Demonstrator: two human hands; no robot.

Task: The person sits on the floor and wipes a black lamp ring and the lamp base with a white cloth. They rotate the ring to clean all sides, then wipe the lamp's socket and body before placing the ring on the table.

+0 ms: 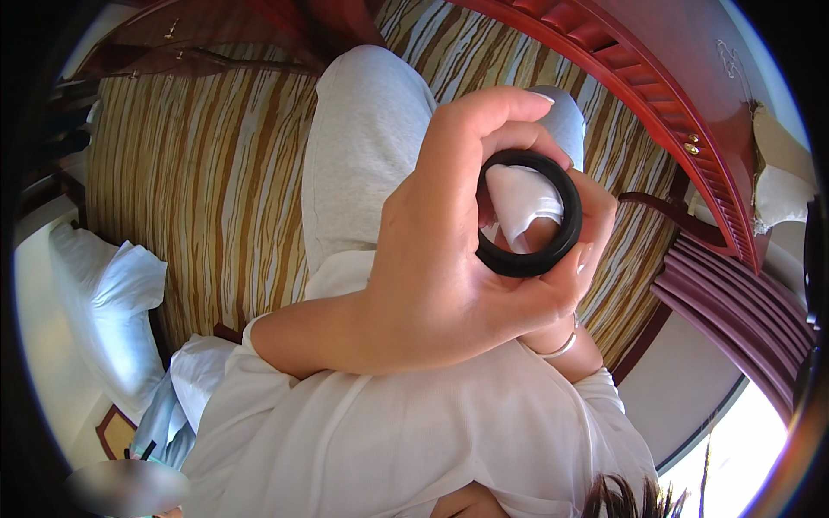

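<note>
In front of my chest, my left hand (pixel 440 224) is curled round a thick black ring (pixel 566 237), gripping its rim between thumb and fingers. Through the ring's opening shows a folded white cloth or tissue (pixel 522 194), with skin beside it. My right hand (pixel 599 205) is mostly hidden behind the left one and the ring; its bent fingers press round the ring's right side and appear to hold the white cloth. A thin bracelet (pixel 560 348) circles the right wrist. Below the hands are my white shirt and my light grey trousers.
Brown-and-cream striped carpet (pixel 207 190) covers the floor. Red carved wooden furniture (pixel 639 73) curves along the upper right, with more dark red wood at the upper left. White pillows (pixel 129 285) lie at the left. A purple curtain (pixel 734 302) hangs by a bright window at the right.
</note>
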